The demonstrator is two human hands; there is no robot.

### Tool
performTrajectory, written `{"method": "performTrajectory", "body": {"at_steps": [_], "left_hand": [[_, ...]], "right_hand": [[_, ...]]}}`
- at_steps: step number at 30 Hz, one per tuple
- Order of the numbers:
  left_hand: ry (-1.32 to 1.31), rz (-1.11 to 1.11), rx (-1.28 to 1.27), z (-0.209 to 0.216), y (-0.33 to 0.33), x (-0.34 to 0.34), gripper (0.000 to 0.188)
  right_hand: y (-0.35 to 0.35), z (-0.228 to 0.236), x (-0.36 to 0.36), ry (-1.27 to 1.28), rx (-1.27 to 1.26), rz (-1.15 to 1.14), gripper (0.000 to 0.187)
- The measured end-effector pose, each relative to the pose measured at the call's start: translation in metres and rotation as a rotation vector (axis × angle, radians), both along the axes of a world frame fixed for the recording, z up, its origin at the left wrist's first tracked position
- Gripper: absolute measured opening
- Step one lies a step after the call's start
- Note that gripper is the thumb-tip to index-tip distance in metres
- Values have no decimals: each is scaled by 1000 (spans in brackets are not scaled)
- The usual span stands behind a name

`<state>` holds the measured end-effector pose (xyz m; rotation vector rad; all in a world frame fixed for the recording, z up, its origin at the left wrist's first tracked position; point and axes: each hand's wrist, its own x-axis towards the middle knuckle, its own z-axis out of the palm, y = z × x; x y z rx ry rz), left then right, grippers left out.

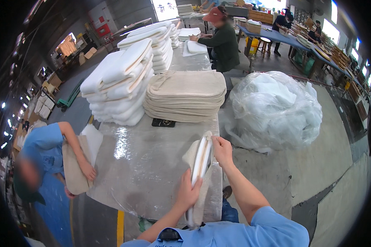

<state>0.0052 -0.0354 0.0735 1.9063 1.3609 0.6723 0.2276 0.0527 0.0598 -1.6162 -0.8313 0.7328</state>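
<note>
A white foam pad (200,158) stands on its edge, partly inside a beige fabric cover (189,155), near the table's right edge. My left hand (188,190) is closed round the pad's near half. At the far end, my right hand (222,150) pinches the cover's edge between thumb and fingers. The cover hangs along both sides of the pad, its opening facing up. Just beyond lies a neat stack of beige covers (185,96), with a small flat black item (163,122) at its near side.
Tall stacks of folded white pads (115,88) stand behind on the plastic-covered table (132,177). A big clear bag of white stuffing (276,109) sits to the right. At left, a co-worker (43,152) holds a beige cover; another person (224,43) works at the far end.
</note>
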Motion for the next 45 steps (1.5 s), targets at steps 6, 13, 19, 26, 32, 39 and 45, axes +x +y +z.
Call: {"method": "performTrajectory", "body": {"at_steps": [6,13,19,26,32,39,45], "left_hand": [[-305,-79,88,-16,119,67,67],[-174,-142,62,-15,182,99,45],[-258,-121,-10,-14,212,82,38],[-438,-146,6,-18,229,40,22],[-760,-3,-217,-34,229,29,20],[-813,-141,-206,-34,233,27,28],[-650,-197,-203,-25,242,33,24]], "right_hand": [[6,-1,8,-2,1,-47,30],[5,-9,-9,55,33,-82,29],[34,9,-26,27,-27,-90,25],[54,10,-49,-29,0,49,28],[69,13,-37,-75,-85,240,36],[82,25,-24,19,-131,437,35],[91,35,-11,-117,-159,569,34]]}}
